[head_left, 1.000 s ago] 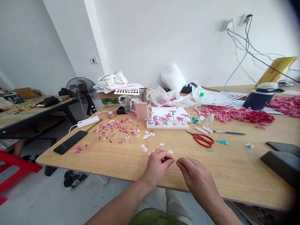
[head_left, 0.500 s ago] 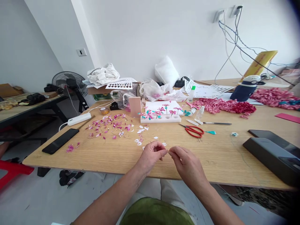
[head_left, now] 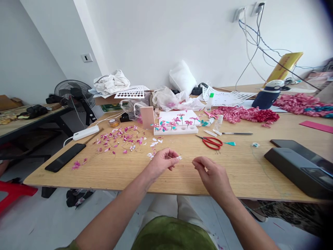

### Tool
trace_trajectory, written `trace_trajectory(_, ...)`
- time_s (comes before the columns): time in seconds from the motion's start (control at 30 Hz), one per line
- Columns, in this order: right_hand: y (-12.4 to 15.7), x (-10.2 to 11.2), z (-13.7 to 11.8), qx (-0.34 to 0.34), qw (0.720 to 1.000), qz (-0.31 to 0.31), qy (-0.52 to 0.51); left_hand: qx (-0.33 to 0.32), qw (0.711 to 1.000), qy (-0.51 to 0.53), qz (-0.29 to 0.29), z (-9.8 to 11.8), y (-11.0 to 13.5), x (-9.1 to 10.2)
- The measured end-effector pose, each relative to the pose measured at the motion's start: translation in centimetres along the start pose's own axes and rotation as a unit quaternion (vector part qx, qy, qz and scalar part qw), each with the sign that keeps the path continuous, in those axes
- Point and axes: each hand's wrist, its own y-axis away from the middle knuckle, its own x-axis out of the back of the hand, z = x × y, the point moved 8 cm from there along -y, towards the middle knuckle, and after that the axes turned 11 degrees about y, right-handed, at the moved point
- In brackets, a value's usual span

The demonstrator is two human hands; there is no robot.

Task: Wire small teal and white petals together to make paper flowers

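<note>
Parted since before, left hand (head_left: 162,162) pinches a white petal (head_left: 179,158), right hand (head_left: 212,173) curled.

A small white petal (head_left: 179,158) is pinched at the fingertips of the left hand (head_left: 161,163). It is a pale, flat sliver lying roughly level just above the worktop (head_left: 130,173), near its front edge. To its right and apart from it, the right hand (head_left: 211,173) has thumb and forefinger closed; anything between them is too thin to tell.

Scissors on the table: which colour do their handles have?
Red. The head view shows the scissors plainly, lying on the wooden table.
</note>
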Motion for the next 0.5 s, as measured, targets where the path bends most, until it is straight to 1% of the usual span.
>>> trace_trajectory(0.03, 0.0, 0.2, 1.0, -0.023, 1.000, 0.001, -0.015, -0.014, 0.998, -0.053, -0.004, 0.5, -0.5, 0.4)
trace_trajectory(0.07, 0.0, 0.3, 1.9, -0.045, 0.999, 0.003, -0.027, -0.031, 0.991, -0.130, -0.006, 1.0, -1.1, 0.6)
trace_trajectory(0.1, 0.1, 0.3, 2.7, -0.064, 0.997, 0.006, -0.037, -0.052, 0.971, -0.233, -0.008, 1.3, -1.9, 0.7)
trace_trajectory(0.13, 0.2, 0.2, 3.4, -0.078, 0.996, 0.008, -0.045, -0.072, 0.934, -0.350, -0.019, 1.4, -2.6, 0.4)
trace_trajectory(0.17, 0.4, 0.0, 3.9, -0.089, 0.995, 0.008, -0.052, -0.084, 0.883, -0.460, -0.038, 1.1, -3.4, -0.1)
trace_trajectory(0.2, 0.5, -0.2, 4.4, -0.096, 0.994, 0.008, -0.056, -0.083, 0.862, -0.498, -0.049, 0.7, -4.2, -0.3)
trace_trajectory(0.27, 0.9, -0.7, 5.1, -0.109, 0.992, 0.004, -0.058, -0.074, 0.837, -0.537, -0.076, -0.2, -5.4, -0.9)
trace_trajectory(0.37, 1.3, -1.1, 5.7, -0.124, 0.990, -0.004, -0.060, -0.046, 0.819, -0.561, -0.115, -0.9, -6.5, -1.4)
trace_trajectory(0.5, 1.4, -1.4, 5.8, -0.123, 0.991, -0.022, -0.055, -0.018, 0.789, -0.590, -0.171, -0.8, -6.7, -2.3)
